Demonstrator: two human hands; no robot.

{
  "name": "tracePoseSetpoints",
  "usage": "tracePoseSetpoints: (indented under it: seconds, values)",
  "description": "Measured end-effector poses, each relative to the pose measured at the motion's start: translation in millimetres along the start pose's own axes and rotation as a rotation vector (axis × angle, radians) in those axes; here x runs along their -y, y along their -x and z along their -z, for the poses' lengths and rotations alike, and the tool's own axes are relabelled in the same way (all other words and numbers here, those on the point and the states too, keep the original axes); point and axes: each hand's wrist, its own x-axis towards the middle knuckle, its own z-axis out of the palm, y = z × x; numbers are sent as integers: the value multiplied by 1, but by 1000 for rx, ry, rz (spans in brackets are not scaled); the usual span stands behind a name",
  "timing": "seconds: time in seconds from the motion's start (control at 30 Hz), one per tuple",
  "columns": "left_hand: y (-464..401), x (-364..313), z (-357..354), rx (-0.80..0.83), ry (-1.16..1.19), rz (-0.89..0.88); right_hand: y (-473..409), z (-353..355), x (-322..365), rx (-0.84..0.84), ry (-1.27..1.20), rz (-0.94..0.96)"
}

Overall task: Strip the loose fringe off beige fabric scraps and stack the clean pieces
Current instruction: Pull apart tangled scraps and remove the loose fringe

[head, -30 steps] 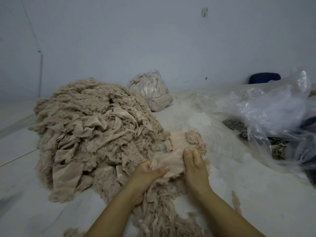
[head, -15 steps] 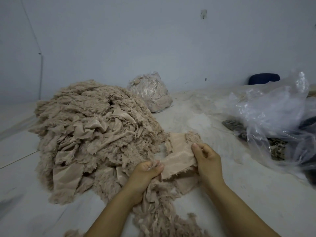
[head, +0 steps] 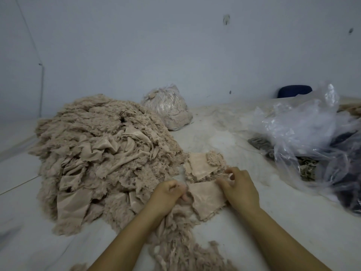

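No legible text, label, brand, number or sign was found anywhere in the head view.
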Motion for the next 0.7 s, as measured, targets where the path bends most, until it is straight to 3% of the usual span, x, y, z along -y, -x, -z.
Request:
tracePoseSetpoints:
  seconds: [0.07, 0.1, 0.2, 0.27, 0.4, 0.53, 0.63, 0.7]
  values:
    - [-2, -5, 5, -70, 150, 38, 7, 3, 14, -56, -181, 100]
    - [-4, -8, 6, -102, 250, 71, 11, 4, 22, 24, -316, 137]
    - [-12, -19, 1, -180, 502, 140, 34, 3, 50, 520, -612, 156]
    - [-14, -24, -6, -214, 586, 167, 43, -6, 59, 652, -719, 115]
    - [-15, -13, -4, -215, 497, 210, 42, -11, 68, 511, -959, -58]
    - [-5, -4, 0, 42, 635, 202, 38, -13, 69, 436, -947, -89]
    - [-3, 4, 0, -29, 630, 156, 38, -19, 66, 366, -944, -109]
    - [-5, 9, 2, -126, 614, 128, 39, -22, 64, 417, -913, -36]
